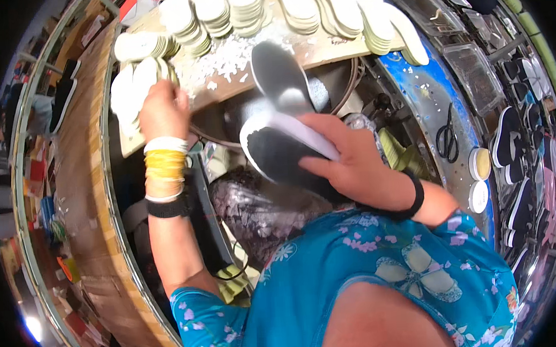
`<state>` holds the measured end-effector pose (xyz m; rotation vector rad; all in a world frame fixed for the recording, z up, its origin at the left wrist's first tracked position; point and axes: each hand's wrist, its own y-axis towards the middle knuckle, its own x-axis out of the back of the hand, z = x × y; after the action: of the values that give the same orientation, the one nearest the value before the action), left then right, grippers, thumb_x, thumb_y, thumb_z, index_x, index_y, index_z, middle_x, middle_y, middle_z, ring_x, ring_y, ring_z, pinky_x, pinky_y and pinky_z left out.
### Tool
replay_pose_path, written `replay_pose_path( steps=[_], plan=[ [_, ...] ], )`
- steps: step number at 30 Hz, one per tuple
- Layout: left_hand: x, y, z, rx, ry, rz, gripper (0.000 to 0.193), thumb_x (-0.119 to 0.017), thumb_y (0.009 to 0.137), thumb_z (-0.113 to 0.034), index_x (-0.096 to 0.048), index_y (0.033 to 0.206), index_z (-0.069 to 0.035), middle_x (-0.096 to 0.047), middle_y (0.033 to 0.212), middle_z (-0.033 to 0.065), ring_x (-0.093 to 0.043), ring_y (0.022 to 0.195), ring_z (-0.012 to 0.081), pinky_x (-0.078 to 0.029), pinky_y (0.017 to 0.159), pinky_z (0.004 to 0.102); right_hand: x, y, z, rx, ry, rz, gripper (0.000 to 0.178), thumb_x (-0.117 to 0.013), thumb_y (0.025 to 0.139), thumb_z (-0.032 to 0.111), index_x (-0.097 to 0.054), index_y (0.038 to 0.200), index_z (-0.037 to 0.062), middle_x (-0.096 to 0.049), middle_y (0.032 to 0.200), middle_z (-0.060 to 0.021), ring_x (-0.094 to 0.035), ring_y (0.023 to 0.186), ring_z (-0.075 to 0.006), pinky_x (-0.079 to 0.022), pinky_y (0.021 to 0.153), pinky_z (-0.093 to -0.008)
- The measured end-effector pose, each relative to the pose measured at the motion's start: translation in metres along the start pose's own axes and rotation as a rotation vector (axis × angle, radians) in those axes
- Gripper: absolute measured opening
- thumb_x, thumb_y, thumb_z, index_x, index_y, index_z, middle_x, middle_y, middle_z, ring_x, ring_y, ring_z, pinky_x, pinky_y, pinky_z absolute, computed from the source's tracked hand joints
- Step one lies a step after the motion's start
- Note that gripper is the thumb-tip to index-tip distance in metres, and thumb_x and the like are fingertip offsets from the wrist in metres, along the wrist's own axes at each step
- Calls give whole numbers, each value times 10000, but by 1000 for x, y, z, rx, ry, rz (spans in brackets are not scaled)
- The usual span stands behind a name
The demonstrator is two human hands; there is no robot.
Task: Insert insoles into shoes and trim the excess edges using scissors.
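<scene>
Your left hand [163,113] is resting against the near right side of the white insoles [145,78] at the left end of the board; its fingers are bending over them, partly hidden, and I cannot tell whether they are pinching one. These insoles are lying just beyond and to the left of your knuckles, with their long axis pointing away from you and the far end leaning slightly right. Your left hand is clearly the nearer one.

Your right hand [346,160] is gripping a black shoe [274,153] with white edging, thumb on one side and fingers across the other. It is lying well to the right of the insoles, with its long axis slanting from far left to near right. A second black shoe [278,72] is standing out just beyond; blur is hiding whether the same grip is holding it.

Farther out, white scraps [221,58] are littering the wooden board [325,53], more insole stacks [247,12] are lining its far side, and black-handled scissors [447,141] are lying on the blue bench [426,106] to your right.
</scene>
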<state>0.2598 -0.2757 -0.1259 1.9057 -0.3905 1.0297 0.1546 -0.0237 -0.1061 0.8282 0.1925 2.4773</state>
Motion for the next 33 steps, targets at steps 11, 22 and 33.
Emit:
replay_pose_path(
  steps=[11,22,33],
  plan=[
    [20,-11,-79,-62,-555,121,67,-620,739,-1,-582,791,-20,-581,747,114,-584,661,257,-465,588,301,-2,27,-26,-188,147,-68,517,-683,680,100,-477,1151,42,-568,1061,-165,-574,954,-338,-463,789,-356],
    [23,-25,-79,-273,-339,92,108,-607,741,37,-575,837,1,-601,818,124,-587,672,255,-477,606,306,-9,20,-27,-124,131,-43,533,-666,688,94,-453,1171,25,-560,1056,-200,-563,952,-359,-461,795,-370],
    [22,-17,-88,-400,-131,388,124,-564,719,-26,-499,825,-34,-519,783,129,-552,663,315,-461,571,378,-6,9,-43,-50,3,23,519,-644,715,146,-460,1187,32,-581,941,-238,-576,846,-398,-476,737,-435]
  ],
)
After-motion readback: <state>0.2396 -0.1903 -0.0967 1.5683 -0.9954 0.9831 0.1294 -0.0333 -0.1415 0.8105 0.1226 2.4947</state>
